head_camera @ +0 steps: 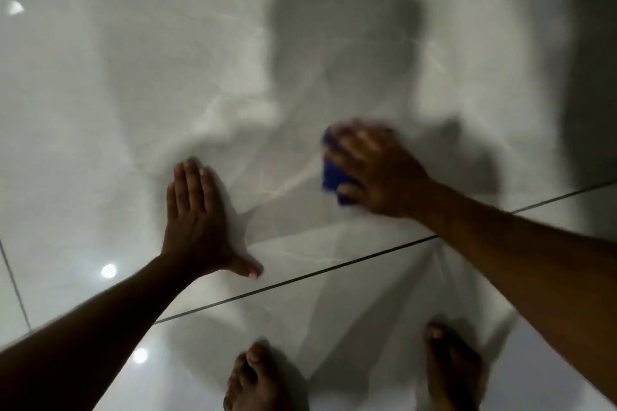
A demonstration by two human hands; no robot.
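Note:
A glossy white tiled floor (133, 110) fills the view. My left hand (197, 220) lies flat on the tile, fingers straight and together, thumb spread out to the right. My right hand (374, 170) is blurred and holds a dark blue cloth or sponge (330, 173) against the tile, fingers curled over it and thumb under its lower edge. Most of the blue thing is hidden under my palm.
Two bare feet (257, 377) stand at the bottom edge on the tile. A dark grout line (300, 277) runs diagonally across the floor below both hands. My head and shoulders cast a large shadow (344, 53) on the tile. Round light reflections (108, 270) show at the left.

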